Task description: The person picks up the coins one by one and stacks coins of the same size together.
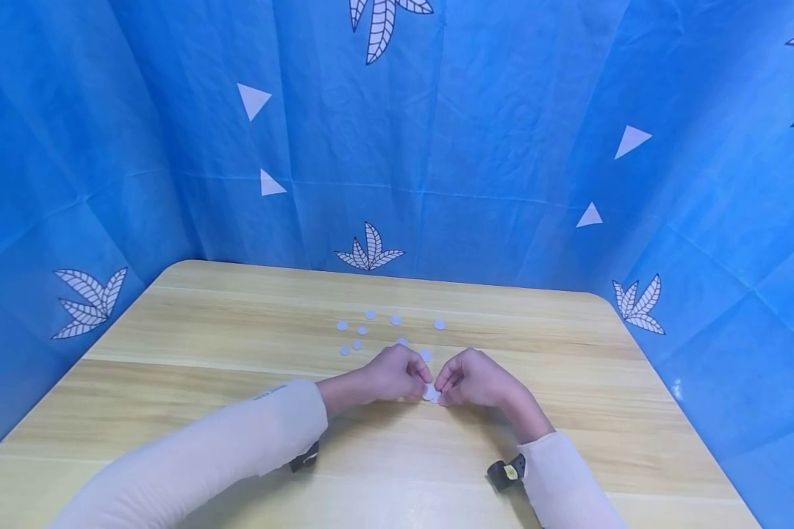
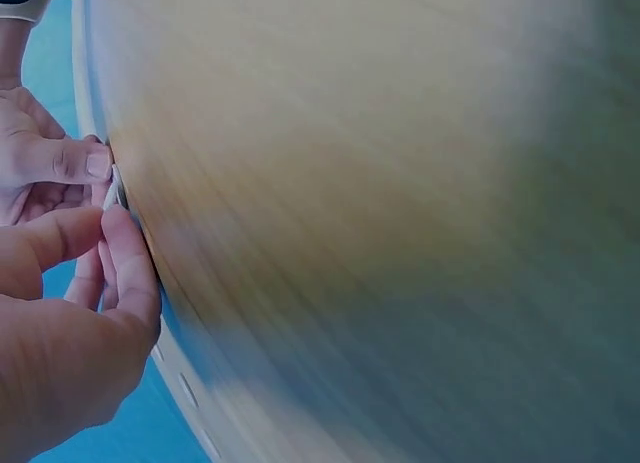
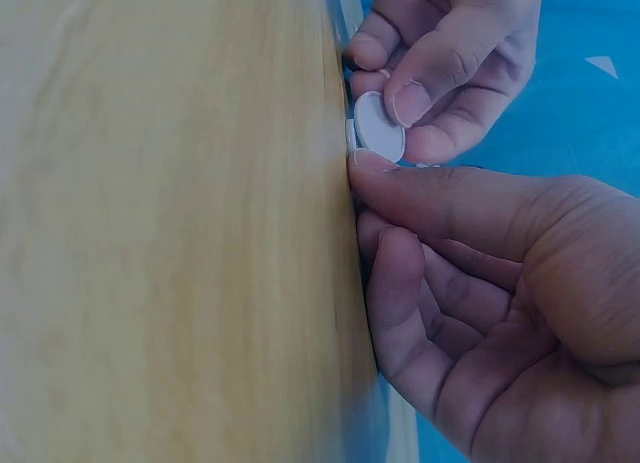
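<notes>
Near the middle of the wooden table, my left hand pinches a small white round disc between thumb and fingers, tilted up on its edge. A second white disc lies low against the tabletop, just beneath and partly behind the first. My right hand comes in from the other side, fingers curled, with its thumb tip at the lower disc; the fingertips hide part of its grip. Both hands almost meet over the discs. In the left wrist view, the pinched disc shows only as a thin edge.
Several loose white discs, such as one white disc, lie scattered on the wooden table beyond the hands. One white disc is close behind the fingers. Blue patterned cloth hangs around the table's back and sides.
</notes>
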Demonstrator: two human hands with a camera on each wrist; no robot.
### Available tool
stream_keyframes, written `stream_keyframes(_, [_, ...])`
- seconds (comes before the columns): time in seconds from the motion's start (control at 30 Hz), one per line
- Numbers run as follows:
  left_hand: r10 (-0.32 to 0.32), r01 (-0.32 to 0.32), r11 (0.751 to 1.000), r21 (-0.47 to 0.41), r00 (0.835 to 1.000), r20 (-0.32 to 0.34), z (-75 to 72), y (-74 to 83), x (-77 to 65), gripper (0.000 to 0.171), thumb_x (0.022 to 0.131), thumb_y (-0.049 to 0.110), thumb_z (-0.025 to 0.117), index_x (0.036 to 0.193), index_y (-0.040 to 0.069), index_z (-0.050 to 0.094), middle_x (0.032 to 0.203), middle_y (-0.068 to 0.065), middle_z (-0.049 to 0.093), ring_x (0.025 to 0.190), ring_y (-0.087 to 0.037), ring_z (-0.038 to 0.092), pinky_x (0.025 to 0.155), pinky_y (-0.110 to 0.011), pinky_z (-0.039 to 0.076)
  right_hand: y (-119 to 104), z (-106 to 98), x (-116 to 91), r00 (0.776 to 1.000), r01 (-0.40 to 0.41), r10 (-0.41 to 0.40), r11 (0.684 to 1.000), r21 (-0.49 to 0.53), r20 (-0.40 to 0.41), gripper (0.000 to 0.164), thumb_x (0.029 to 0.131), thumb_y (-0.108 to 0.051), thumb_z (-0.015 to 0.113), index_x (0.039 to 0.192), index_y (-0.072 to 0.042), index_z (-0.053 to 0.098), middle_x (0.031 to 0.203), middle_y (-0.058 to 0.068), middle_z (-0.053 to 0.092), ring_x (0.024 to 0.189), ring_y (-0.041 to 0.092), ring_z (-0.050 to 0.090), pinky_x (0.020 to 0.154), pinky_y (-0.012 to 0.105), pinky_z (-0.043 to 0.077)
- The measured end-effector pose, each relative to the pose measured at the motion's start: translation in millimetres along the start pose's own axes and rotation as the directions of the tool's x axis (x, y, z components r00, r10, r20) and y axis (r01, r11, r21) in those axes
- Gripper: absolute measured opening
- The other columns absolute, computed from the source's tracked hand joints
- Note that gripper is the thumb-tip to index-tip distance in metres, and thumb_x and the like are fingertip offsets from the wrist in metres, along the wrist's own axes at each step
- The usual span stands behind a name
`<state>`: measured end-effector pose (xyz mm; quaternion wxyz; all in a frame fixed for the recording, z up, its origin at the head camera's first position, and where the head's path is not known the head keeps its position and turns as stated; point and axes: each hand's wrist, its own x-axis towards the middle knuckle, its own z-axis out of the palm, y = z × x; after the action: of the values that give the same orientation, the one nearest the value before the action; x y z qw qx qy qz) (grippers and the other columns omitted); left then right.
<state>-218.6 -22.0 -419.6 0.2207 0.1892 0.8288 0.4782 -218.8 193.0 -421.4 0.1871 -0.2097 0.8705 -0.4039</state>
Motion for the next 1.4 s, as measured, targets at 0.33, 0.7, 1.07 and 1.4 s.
stream_keyframes(0.33, [-0.045, 0.045, 0.998, -0.054, 0.999, -0.017, 2.6, 5.9, -1.1, 0.011, 0.085, -0.010, 0.069, 0.093, -0.003, 0.071, 0.086, -0.009, 0.070, 0.075, -0.020, 0.072, 0.072, -0.029, 0.061, -1.5, -0.6, 0.8, 1.000, -0.006, 0.006, 1.000, -0.004, -0.002, 0.014, 0.078, 0.000, 0.084, 0.087, -0.005, 0.075, 0.080, 0.001, 0.073, 0.076, 0.015, 0.068, 0.070, 0.030, 0.057])
stream_keyframes(0.7, [-0.088, 0.085, 0.995, -0.054, 0.995, -0.051, 6.2, 10.1, -0.5, 0.012, 0.082, -0.010, 0.073, 0.090, -0.002, 0.071, 0.087, -0.011, 0.071, 0.071, -0.019, 0.071, 0.068, -0.028, 0.061, -1.8, -1.2, 0.4, 1.000, 0.008, -0.008, 1.000, -0.010, 0.001, 0.015, 0.077, 0.001, 0.085, 0.087, -0.006, 0.075, 0.078, 0.000, 0.073, 0.074, 0.014, 0.067, 0.066, 0.027, 0.055])
stream_keyframes(1.07, [-0.081, 0.078, 0.995, -0.069, 0.996, -0.047, 3.9, 6.7, -1.1, 0.014, 0.081, -0.009, 0.071, 0.093, -0.001, 0.072, 0.086, -0.008, 0.069, 0.073, -0.018, 0.066, 0.066, -0.026, 0.057, -0.1, -0.5, 0.3, 1.000, 0.006, -0.006, 1.000, 0.001, 0.006, 0.015, 0.078, 0.001, 0.084, 0.087, -0.005, 0.075, 0.079, 0.001, 0.072, 0.074, 0.015, 0.066, 0.068, 0.029, 0.056])
stream_keyframes(1.4, [0.006, -0.002, 0.994, 0.110, 0.999, -0.031, -1.6, 1.5, -3.2, 0.019, 0.078, -0.004, 0.080, 0.094, 0.003, 0.072, 0.086, -0.002, 0.066, 0.081, -0.016, 0.062, 0.072, -0.025, 0.056, -0.7, 0.2, -0.2, 1.000, -0.003, 0.003, 1.000, 0.003, 0.003, 0.015, 0.078, 0.000, 0.085, 0.087, -0.005, 0.074, 0.078, 0.001, 0.072, 0.074, 0.015, 0.066, 0.068, 0.028, 0.055])
